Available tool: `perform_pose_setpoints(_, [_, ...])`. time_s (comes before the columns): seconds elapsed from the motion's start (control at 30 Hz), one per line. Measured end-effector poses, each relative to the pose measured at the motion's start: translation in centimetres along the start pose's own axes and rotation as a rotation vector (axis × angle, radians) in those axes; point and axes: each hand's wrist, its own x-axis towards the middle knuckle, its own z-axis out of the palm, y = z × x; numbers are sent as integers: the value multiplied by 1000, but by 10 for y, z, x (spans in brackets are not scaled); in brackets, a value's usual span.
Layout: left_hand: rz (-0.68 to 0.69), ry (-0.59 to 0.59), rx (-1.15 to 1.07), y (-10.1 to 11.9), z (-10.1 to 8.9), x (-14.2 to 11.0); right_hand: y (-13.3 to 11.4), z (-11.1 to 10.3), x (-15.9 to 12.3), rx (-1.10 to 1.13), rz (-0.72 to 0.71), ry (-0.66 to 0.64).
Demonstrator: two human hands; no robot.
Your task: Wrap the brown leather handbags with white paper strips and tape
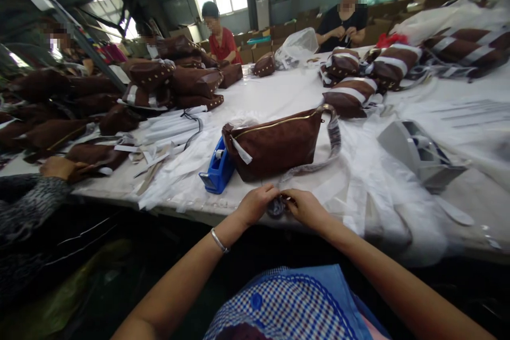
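Note:
A brown handbag (274, 146) with a gold zip stands upright on the table in front of me, a white tag hanging at its left end. From its right end a strap (333, 138) in clear plastic wrap curves round towards my hands. My left hand (258, 203) is closed at the table's front edge on a dark, plastic-wrapped piece, which looks like part of this strap. My right hand (305, 207) pinches the same piece from the right, its fingertips close to the left ones. What exactly lies between the fingertips is too small to tell. Touching the bag's left side is a blue tape dispenser (219, 170).
A grey tape dispenser (422, 151) rests on plastic sheets (366, 170) at right. Brown bags (195, 82) are piled at left; strip-wrapped bags (350, 94) lie at back right. A co-worker's hand (59, 168) touches a bag at far left. Two people work across the table.

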Motion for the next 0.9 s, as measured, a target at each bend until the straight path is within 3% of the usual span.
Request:
perform_pose_setpoints(0.17, [56,-15,-84,-10,0,11,13,-2,-10,50,-115,-83])
perform_pose_setpoints(0.4, [129,-88,-199,-15,-19,31,18,-16,-1,-58,-270,-120])
perform_pose_setpoints(0.5, [117,-94,-238,-15,-21,35,18,-20,13,-91,-393,-245])
perform_pose_setpoints(0.6, [67,-71,-273,-18,-22,34,18,-25,24,-153,-399,-324])
perform_pose_setpoints(0.67, [6,-16,-290,-17,-24,26,17,-28,27,-232,-427,-340])
perform_pose_setpoints(0.77, [-173,169,-274,-5,-24,-1,15,-28,27,-371,-525,-326])
perform_pose_setpoints(0.9, [-410,370,-235,28,-4,-41,12,-19,30,-350,-579,-238])
